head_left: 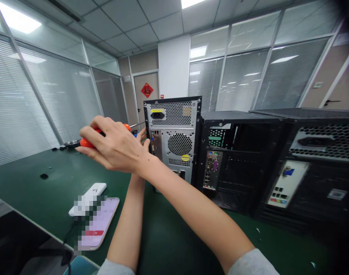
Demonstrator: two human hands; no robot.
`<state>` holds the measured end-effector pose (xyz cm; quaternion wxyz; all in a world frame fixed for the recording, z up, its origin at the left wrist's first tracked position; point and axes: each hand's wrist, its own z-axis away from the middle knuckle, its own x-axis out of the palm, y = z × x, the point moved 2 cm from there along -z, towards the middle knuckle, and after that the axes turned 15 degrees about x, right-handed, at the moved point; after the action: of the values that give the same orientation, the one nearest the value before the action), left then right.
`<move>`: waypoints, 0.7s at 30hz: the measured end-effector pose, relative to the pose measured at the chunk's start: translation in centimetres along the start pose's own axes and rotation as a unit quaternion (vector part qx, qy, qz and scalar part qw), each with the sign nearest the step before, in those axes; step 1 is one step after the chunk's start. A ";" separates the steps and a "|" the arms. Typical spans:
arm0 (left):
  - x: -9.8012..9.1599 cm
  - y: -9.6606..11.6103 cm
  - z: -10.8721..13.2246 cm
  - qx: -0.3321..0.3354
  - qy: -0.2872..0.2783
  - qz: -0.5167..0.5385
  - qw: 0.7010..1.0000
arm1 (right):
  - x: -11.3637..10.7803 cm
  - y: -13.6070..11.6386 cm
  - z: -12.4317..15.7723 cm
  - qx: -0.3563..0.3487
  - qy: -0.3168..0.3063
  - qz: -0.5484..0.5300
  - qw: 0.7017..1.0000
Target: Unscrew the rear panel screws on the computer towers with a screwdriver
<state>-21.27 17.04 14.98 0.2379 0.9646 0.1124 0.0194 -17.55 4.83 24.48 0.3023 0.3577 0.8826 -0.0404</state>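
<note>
Head view. The person's two forearms cross over a green table (34, 187).

The right hand (114, 149) reaches over to the left. Its fingers (91, 131) are closed tight around the orange handle of one screwdriver (85, 143), and the orange shows on either side of the fist. The thin metal shaft runs right from those fingers to the upper left rear edge of the silver-backed computer case (174, 130).

The left hand (142, 140) is mostly hidden behind the right wrist. Only its fingertips (142, 134) show, just beside the shaft and close to the case's edge. Whether they grip anything cannot be told.

Three computer cases stand in a row to the right of the fingers, rear panels facing the camera. The silver-backed one is nearest. Next comes a middle black case (243, 164) with its inside exposed, then a far black case (320, 160), which is blurred.

Below the right hand's fingers, two things lie on the table. One is a phone (102, 221) with a lit screen, and just beside it is a white block (94, 189). Both are partly pixelated. One small dark speck (44, 176) lies to the lower left of the fingers.
</note>
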 end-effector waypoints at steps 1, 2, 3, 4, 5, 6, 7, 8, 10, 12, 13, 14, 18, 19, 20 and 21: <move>0.0 0.0 0.0 -0.004 0.006 0.009 1.000 | 0.0 0.0 0.0 0.001 -0.004 0.005 1.000; 0.0 0.1 0.1 -0.010 0.012 0.020 1.000 | 0.0 0.0 0.0 0.003 -0.008 0.010 1.000; 0.0 0.1 0.1 -0.015 0.016 0.029 0.999 | -0.1 0.0 0.0 0.004 -0.009 0.014 1.000; 0.0 0.2 0.1 -0.017 0.017 0.033 0.999 | -0.1 0.0 0.0 0.005 -0.007 0.016 1.000; 0.0 0.2 0.1 -0.019 0.018 0.035 0.999 | -0.2 0.0 0.0 0.005 -0.002 0.017 1.000; 0.0 0.2 0.1 -0.020 0.018 0.035 0.999 | -0.2 -0.1 0.0 0.005 0.005 0.017 1.000; 0.0 0.2 0.1 -0.022 0.016 0.033 0.999 | -0.3 -0.1 0.1 0.005 0.012 0.018 1.000; 0.0 0.3 0.1 -0.022 0.015 0.031 0.999 | -0.3 -0.1 0.1 0.004 0.018 0.020 1.000; 0.0 0.3 0.1 -0.021 0.011 0.030 0.999 | -0.3 -0.1 0.2 0.004 0.021 0.028 0.999; 0.1 0.5 0.1 -0.019 0.010 0.032 0.999 | -0.4 -0.1 0.2 0.004 0.015 0.039 0.999; 0.1 0.6 0.1 -0.019 0.011 0.035 0.999 | -0.4 -0.1 0.2 0.005 0.011 0.044 0.999; 0.1 0.7 0.1 -0.019 0.012 0.039 0.999 | -0.5 -0.1 0.2 0.005 0.008 0.048 0.999; 0.2 1.0 0.3 -0.023 0.019 0.050 0.998 | -0.6 -0.1 0.2 0.003 0.003 0.053 0.999; 0.2 1.1 0.3 -0.025 0.020 0.051 0.998 | -0.5 -0.1 0.2 0.001 0.004 0.050 0.999; 0.2 1.1 0.3 -0.027 0.021 0.051 0.998 | -0.5 -0.1 0.3 0.000 0.006 0.047 0.999; 0.2 1.1 0.3 -0.028 0.022 0.050 0.998 | -0.5 -0.1 0.3 -0.002 0.009 0.045 0.999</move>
<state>-20.77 15.99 15.26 0.2611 0.9613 0.0689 0.0552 -17.23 4.40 24.50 0.2963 0.3967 0.8686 -0.0219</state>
